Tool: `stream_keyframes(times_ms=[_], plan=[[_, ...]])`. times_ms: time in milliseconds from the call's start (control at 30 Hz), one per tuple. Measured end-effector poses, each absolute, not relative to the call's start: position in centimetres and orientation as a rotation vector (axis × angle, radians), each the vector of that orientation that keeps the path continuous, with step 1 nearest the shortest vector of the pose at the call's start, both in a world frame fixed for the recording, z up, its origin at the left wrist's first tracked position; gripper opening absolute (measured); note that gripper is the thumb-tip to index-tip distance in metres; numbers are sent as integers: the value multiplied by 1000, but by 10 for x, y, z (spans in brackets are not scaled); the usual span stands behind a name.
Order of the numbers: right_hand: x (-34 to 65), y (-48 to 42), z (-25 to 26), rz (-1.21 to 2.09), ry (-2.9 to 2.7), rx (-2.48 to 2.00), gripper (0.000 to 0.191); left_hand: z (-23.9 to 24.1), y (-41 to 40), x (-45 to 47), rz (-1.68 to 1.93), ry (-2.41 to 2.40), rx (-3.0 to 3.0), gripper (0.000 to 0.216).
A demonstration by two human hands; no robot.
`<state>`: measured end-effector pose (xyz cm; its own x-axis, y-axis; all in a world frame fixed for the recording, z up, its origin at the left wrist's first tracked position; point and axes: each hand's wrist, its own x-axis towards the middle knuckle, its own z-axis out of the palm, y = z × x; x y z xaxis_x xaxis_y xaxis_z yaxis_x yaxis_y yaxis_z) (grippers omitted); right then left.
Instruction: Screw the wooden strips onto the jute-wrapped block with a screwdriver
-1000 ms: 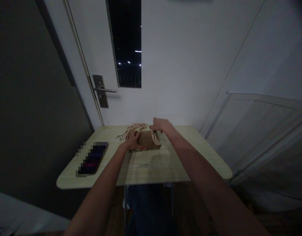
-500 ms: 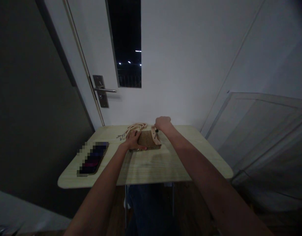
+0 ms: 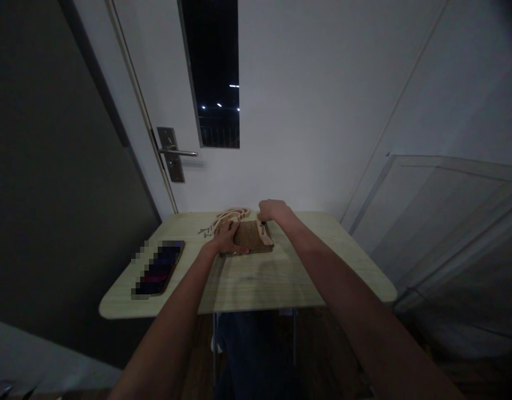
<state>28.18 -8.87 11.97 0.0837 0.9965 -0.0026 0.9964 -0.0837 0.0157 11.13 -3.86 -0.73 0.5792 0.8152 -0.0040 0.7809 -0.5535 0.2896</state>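
A brown, cork-like rectangular board (image 3: pixel 248 235) lies on the table. My left hand (image 3: pixel 226 238) rests spread over its left end, fingers apart and thumb near the front edge. Across the board's right end lies a pale wooden piece (image 3: pixel 264 235), with a screw-like dark part standing at it. My right hand (image 3: pixel 273 210) is closed in a fist just above the far end of that piece. A small dark tip shows under the fist; the rest of what it holds is hidden.
Curved pale wooden pieces (image 3: pixel 233 213) lie behind my left hand, with several small screws (image 3: pixel 206 230) beside them. A phone (image 3: pixel 160 269), partly blurred out, lies at the table's left. A white door (image 3: pixel 289 111) with a metal handle (image 3: pixel 181 153) stands right behind the table (image 3: pixel 281 283).
My right fist has moved slightly left and turned a little over the wooden piece. The left hand and the board have stayed in place.
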Motion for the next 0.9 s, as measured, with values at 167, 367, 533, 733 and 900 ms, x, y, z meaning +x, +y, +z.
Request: stream_keyframes(times_ms=[167,367,533,733,900], plan=[[282,-87,118,36,2043,2323,35,-9,-37,111,162,1327,2537,125],[284,-92,121,-15,2018,2296,47,-10,-35,111,152,1335,2560,125],[282,-97,131,-115,1990,2242,46,-7,-38,112,113,1362,2550,123],[275,-97,134,-160,1994,2187,38,-6,-40,112,148,1346,2554,122],[275,-90,131,-112,1982,2220,37,-9,-37,112,156,1336,2557,125]])
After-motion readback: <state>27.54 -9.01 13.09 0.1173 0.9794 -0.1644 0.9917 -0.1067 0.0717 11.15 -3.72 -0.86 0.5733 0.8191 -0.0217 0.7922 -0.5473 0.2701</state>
